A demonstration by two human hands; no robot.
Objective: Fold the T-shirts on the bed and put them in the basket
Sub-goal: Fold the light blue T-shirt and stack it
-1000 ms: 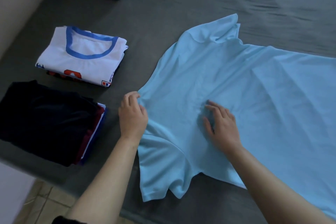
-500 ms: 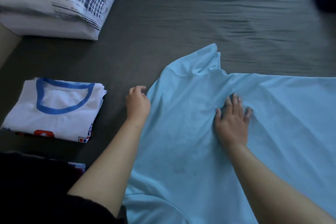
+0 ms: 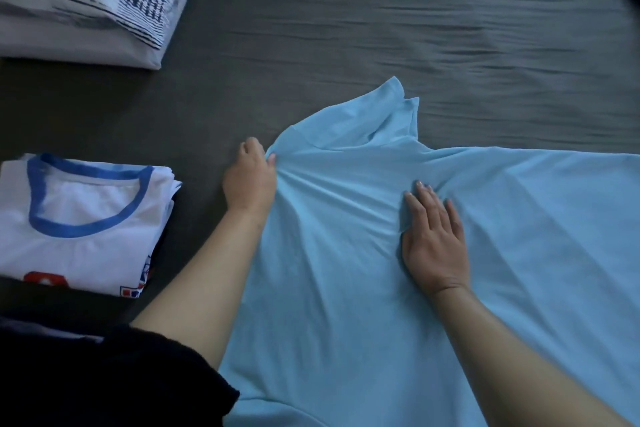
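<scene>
Light-blue T-shirt [image 3: 398, 253]: thin, smooth fabric, spread flat on the bed, centre to right of view; runs off the right and bottom edges. One sleeve [image 3: 377, 121] points up toward the far side, slightly rumpled.
Left hand [image 3: 249, 180]: at the shirt's left edge nr the shoulder. Fingers curled, thumb and fingers pinch a bit of the blue cloth; creases fan out from the pinch toward the right.
Right hand [image 3: 434, 239]: palm down on the shirt's middle, fingers [image 3: 424, 198] straight and close together, pressing the cloth flat; holds nothing. Small wrinkles bunch just ahead of the fingertips.
Hands rel. to each other: apart, left one further left and a bit higher in view; blue cloth stretched btwn them.
Bed [image 3: 381, 28]: dark grey sheet w/ fine ripples, carries everything.
White folded T-shirt w/ blue neck trim [image 3: 83, 222]: left side, well apart from the blue shirt; red and blue print at its near edge. Sits on top of other folded items, can't tell what.
Pillow, white w/ dark-blue dashed pattern [image 3: 93, 0]: top-left corner, on the bed.
Black sleeve [image 3: 114, 378]: bottom left, on the left arm; blurs over dark folded things behind it.
</scene>
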